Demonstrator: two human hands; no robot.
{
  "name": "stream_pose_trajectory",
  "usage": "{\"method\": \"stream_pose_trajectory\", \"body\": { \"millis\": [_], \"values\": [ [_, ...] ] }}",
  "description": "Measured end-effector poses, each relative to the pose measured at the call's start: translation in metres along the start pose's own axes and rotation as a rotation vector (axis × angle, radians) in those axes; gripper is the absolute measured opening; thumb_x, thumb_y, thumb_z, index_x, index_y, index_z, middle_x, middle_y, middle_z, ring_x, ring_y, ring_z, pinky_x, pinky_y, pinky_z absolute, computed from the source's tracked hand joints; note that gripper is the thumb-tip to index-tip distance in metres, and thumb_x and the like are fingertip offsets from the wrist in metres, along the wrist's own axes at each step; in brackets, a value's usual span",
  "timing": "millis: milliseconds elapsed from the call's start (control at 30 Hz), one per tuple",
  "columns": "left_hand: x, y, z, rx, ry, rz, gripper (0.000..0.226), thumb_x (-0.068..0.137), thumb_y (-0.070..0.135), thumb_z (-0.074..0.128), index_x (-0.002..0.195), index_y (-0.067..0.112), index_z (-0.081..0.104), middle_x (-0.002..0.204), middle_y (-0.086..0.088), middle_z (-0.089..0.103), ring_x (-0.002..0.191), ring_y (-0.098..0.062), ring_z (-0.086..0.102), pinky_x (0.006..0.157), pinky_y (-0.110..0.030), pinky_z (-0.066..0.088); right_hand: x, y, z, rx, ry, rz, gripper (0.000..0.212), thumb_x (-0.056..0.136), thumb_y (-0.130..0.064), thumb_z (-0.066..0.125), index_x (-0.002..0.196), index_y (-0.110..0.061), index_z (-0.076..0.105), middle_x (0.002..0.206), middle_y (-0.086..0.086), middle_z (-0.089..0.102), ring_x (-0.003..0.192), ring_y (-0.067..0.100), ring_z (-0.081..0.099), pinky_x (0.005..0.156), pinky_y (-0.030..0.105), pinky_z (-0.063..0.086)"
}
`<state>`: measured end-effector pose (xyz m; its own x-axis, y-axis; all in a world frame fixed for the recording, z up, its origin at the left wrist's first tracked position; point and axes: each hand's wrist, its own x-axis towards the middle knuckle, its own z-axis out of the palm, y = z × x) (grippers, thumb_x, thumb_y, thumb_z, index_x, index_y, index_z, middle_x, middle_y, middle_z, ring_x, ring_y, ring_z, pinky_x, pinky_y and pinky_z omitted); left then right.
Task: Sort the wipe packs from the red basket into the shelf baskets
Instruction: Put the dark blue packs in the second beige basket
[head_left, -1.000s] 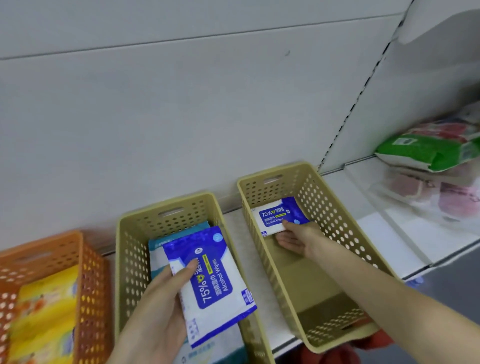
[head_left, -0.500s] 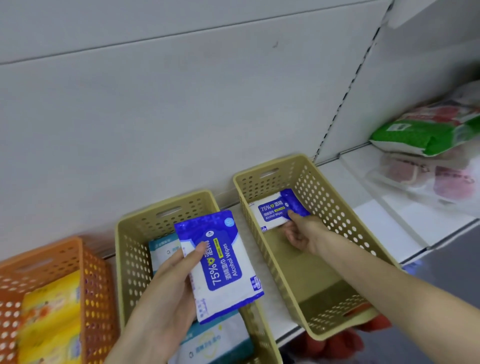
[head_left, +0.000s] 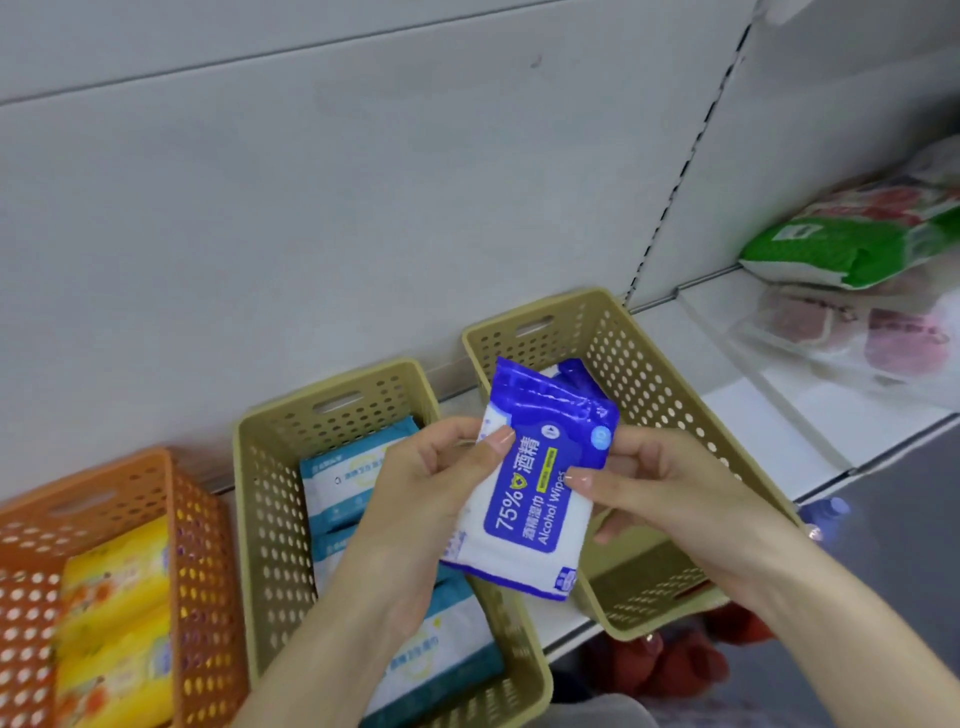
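Observation:
A blue and white alcohol wipe pack (head_left: 535, 488) is held upright over the gap between two beige shelf baskets. My left hand (head_left: 431, 483) pinches its left edge with thumb on front. My right hand (head_left: 660, 483) holds its right edge, thumb on the label. Behind it, another blue pack (head_left: 574, 371) leans at the back of the right beige basket (head_left: 654, 374). The middle beige basket (head_left: 270, 467) holds teal and white wipe packs (head_left: 343, 483). The red basket (head_left: 680, 665) shows below the shelf edge.
An orange basket (head_left: 192, 525) at the left holds yellow wipe packs (head_left: 114, 592). On the neighbouring shelf section at the right lie a green bag (head_left: 836, 249) and pink items in clear wrapping (head_left: 857, 332). A white back panel rises behind the baskets.
My left hand carried the large blue pack rightward and up from the middle basket. My right hand let go of the small pack in the right basket and took hold of the large pack.

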<state>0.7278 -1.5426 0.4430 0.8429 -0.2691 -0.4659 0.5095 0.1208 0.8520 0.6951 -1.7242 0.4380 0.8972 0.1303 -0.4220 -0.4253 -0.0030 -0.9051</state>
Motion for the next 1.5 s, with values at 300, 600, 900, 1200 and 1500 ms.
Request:
{"method": "stream_pose_trajectory", "body": {
  "millis": [300,600,900,1200,1500],
  "values": [
    [0.017,-0.038,-0.010,0.554,0.247,0.290,0.019,0.090,0.031,0.057,0.107,0.037,0.055,0.115,0.014,0.057,0.092,0.022,0.050,0.073,0.000,0.040,0.003,0.032,-0.024,0.756,0.409,0.215,0.018,0.078,-0.015,0.068,0.094,-0.008,0.068,0.090,0.010,0.075,0.074,0.013,0.073,0.053,0.020,0.054],
    [0.031,-0.067,-0.013,1.321,0.044,0.521,0.072,0.074,0.078,0.017,0.135,0.056,-0.016,0.149,0.021,-0.028,0.139,-0.002,-0.028,0.115,-0.028,-0.008,0.049,0.070,-0.018,0.708,0.602,0.592,0.007,0.090,-0.009,0.062,0.094,-0.009,0.057,0.079,0.010,0.065,0.073,0.022,0.060,0.054,0.033,0.045],
    [0.042,-0.084,-0.025,1.300,0.054,0.581,0.052,0.088,0.073,0.006,0.135,0.063,-0.014,0.155,0.018,-0.015,0.141,-0.002,-0.025,0.111,-0.030,-0.006,0.084,0.090,-0.025,0.494,0.688,0.585,0.026,0.088,-0.007,0.063,0.111,-0.004,0.051,0.085,0.016,0.063,0.070,0.026,0.061,0.050,0.036,0.049],
    [0.047,-0.090,-0.026,1.227,0.060,0.634,0.053,0.092,0.068,0.016,0.139,0.058,-0.004,0.157,0.017,-0.003,0.143,-0.002,-0.019,0.110,-0.029,0.002,0.085,0.091,-0.035,0.235,0.577,0.694,0.020,0.090,-0.018,0.064,0.085,-0.001,0.055,0.053,0.014,0.066,0.054,0.022,0.065,0.043,0.035,0.052],
    [0.048,-0.090,-0.024,1.191,0.045,0.618,0.055,0.092,0.066,0.015,0.143,0.052,0.000,0.157,0.019,-0.006,0.142,0.000,-0.020,0.113,-0.033,0.007,0.081,0.089,-0.038,0.217,0.494,0.759,0.028,0.091,-0.030,0.061,0.079,-0.005,0.058,0.055,0.007,0.065,0.056,0.017,0.062,0.040,0.023,0.048]
  ]
}}
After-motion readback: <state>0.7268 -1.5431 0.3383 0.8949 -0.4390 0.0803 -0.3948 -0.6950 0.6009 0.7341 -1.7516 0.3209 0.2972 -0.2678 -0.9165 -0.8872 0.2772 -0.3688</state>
